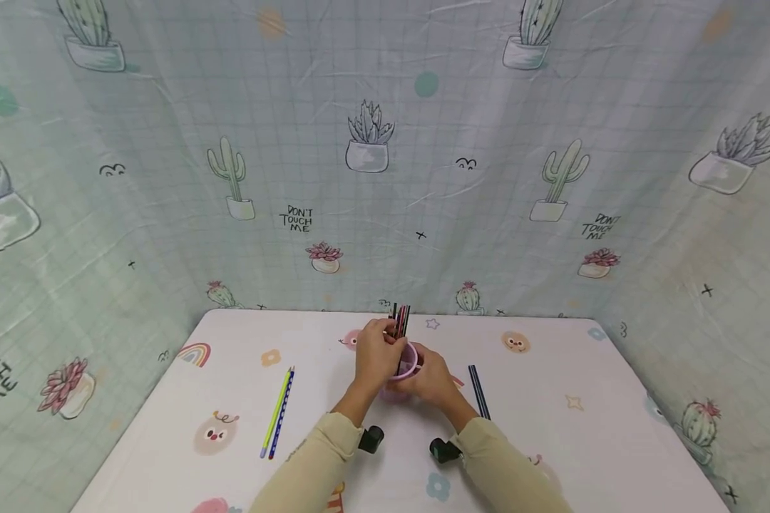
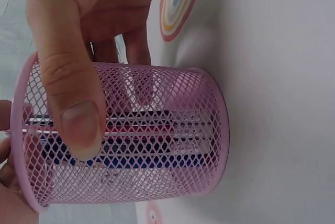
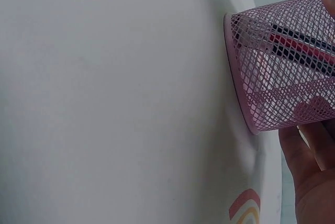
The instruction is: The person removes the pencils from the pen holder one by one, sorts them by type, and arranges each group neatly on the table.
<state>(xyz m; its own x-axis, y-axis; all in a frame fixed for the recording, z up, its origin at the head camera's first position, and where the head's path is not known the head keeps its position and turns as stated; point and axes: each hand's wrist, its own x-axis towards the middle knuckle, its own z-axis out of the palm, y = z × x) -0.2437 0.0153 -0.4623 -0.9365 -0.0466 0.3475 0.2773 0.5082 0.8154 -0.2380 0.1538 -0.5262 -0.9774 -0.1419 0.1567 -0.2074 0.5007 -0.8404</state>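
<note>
A pink mesh pencil cup (image 2: pixel 131 187) stands on the white table. In the head view my right hand (image 1: pixel 431 377) holds it from the right. The right thumb (image 2: pixel 78 114) lies across its near side in the left wrist view, and the other fingers reach round behind. My left hand (image 1: pixel 373 355) is at the cup's rim, thumb in front and fingers behind, pinching a bundle of dark and red pencils (image 1: pixel 402 319) that stand in the cup. Through the mesh their lower parts (image 3: pixel 301 48) show in the right wrist view. The left fingertips are partly hidden.
Left of the cup lie a lime-green pencil (image 1: pixel 276 417) and a blue dotted pencil (image 1: pixel 282 417), side by side. Two dark blue pencils (image 1: pixel 479 392) lie right of my right hand. A printed cloth (image 1: pixel 423 199) hangs behind the table's far edge.
</note>
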